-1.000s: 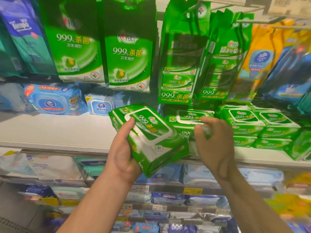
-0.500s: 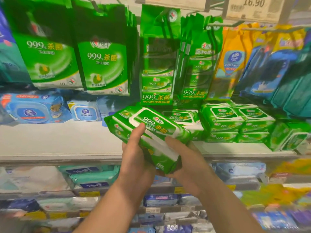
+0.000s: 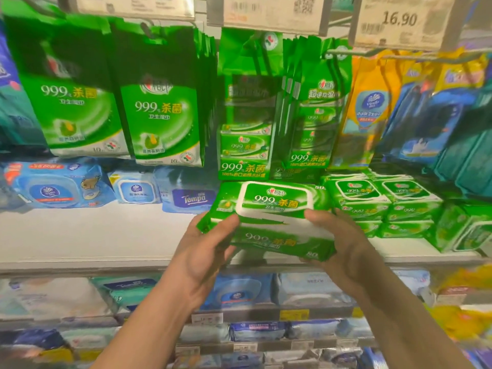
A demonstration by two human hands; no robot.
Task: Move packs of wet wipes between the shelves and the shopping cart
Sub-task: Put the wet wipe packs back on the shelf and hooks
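Observation:
A green wet wipes pack [image 3: 271, 209] with a white-rimmed lid is held level just above the front of the white shelf [image 3: 93, 235]. My left hand [image 3: 205, 249] grips its left end, thumb on top. Gripping the right end, with fingers underneath, is my right hand [image 3: 343, 251]. Stacked green packs [image 3: 383, 203] of the same kind lie on the shelf just to the right. The shopping cart is out of view.
Green hanging pouches [image 3: 159, 113] and multipacks [image 3: 247, 134] hang on hooks above. Blue packs [image 3: 56, 186] and a Tempo pack [image 3: 191, 197] lie at the shelf's back left. Price tags [image 3: 399, 21] hang overhead. Lower shelves [image 3: 255, 315] hold more wipes.
The pack has turned from tilted to level and shifted right toward the green stacks. My right hand left the shelf stack and took the pack's right end.

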